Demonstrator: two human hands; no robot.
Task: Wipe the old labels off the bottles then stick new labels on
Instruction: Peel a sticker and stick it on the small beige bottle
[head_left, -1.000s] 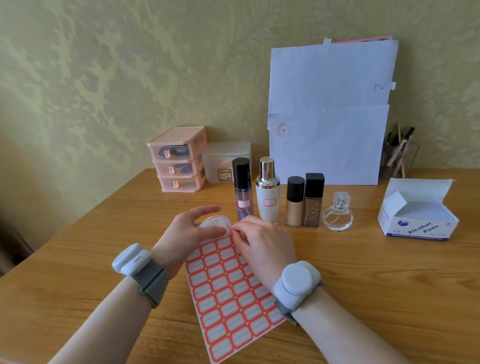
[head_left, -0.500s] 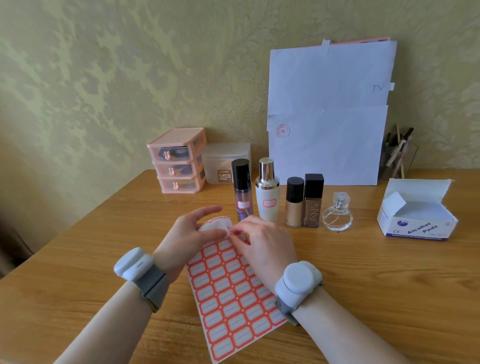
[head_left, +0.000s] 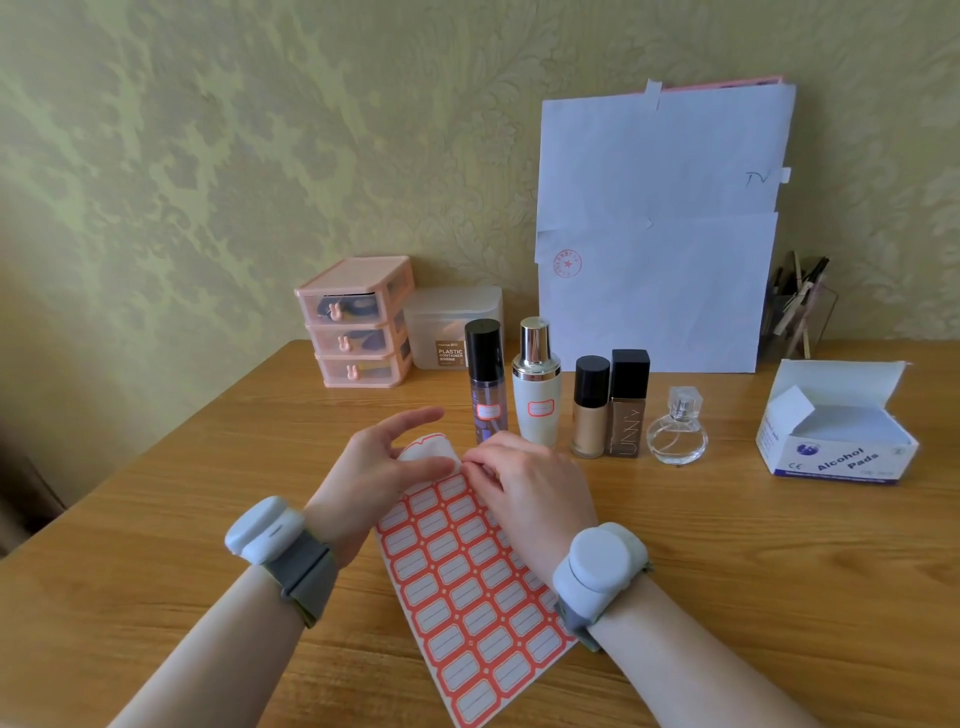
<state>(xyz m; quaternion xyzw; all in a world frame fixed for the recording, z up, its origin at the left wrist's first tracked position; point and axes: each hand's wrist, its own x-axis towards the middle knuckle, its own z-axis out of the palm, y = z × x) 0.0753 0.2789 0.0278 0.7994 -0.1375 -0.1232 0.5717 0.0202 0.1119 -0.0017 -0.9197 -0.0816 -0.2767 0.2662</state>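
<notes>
Now: left hand (head_left: 374, 467) pins the curled-up top edge of the sheet (head_left: 467, 587) under its thumb, index straight and lifted clear. Right hand (head_left: 524, 483) has its fingers curled tight, tips pinching the same edge and hiding whether a label is lifting. The rest of the sheet lies on the table (head_left: 727, 571) at 6 o'clock of the bottles (head_left: 589, 415), bottom corner cut off. Purple bottle (head_left: 485, 395) and white bottle (head_left: 537, 400) carry red-framed labels, text unreadable. Dark bottle (head_left: 627, 410): "UNNY". Box (head_left: 831, 447) at 3 o'clock: "Alcohol Pads". Container (head_left: 452, 327) at 11: "PLASTIC CONTAINER". Paper (head_left: 660, 234) at 12: "TV".
</notes>
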